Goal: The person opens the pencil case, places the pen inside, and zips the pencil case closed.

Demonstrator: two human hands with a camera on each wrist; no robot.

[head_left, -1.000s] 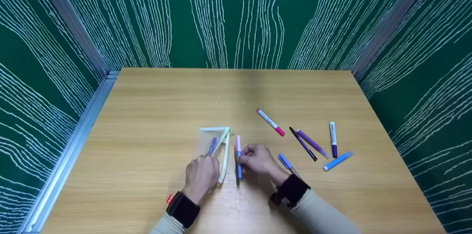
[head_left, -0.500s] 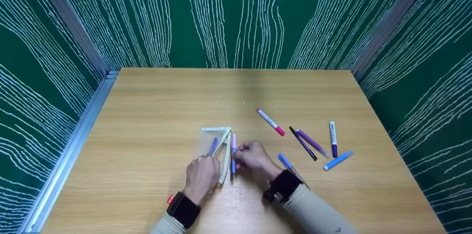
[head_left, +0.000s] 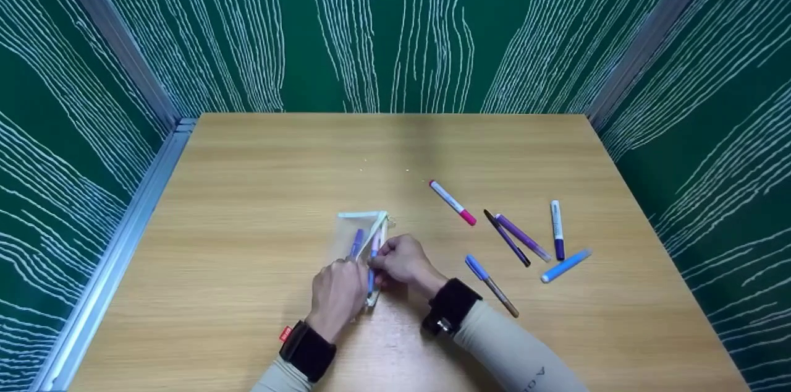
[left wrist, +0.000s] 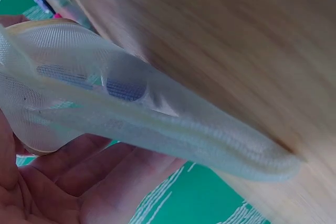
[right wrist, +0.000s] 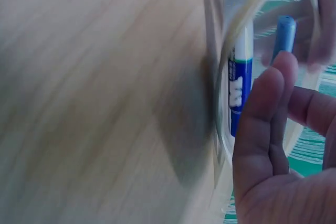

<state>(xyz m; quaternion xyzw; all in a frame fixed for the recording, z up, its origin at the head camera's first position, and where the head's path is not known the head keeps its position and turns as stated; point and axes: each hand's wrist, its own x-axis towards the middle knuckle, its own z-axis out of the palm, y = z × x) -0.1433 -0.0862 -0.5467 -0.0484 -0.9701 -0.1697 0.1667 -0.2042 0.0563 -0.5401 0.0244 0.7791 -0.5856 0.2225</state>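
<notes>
My left hand grips the near part of a pale mesh pencil pouch, whose zip opening faces right and gapes. My right hand pinches a pink-and-blue pen lying lengthwise in that opening. From the right wrist view, the pen's blue end shows above the fingertips, within the loop of the pouch's rim. Beside it inside the pouch is a blue-and-white marker. A purple-blue pen shows through the mesh. Left fingers lie under the pouch's mesh in the left wrist view.
Loose on the wooden table lie a pink-and-white marker, a dark slim pen, a purple pen, a white-and-navy marker, a light-blue marker and a blue-capped pen. Green walls enclose the table.
My right hand has moved left, bringing the pink-and-blue pen from beside the pouch into its opening. The left hand has stayed in place on the pouch.
</notes>
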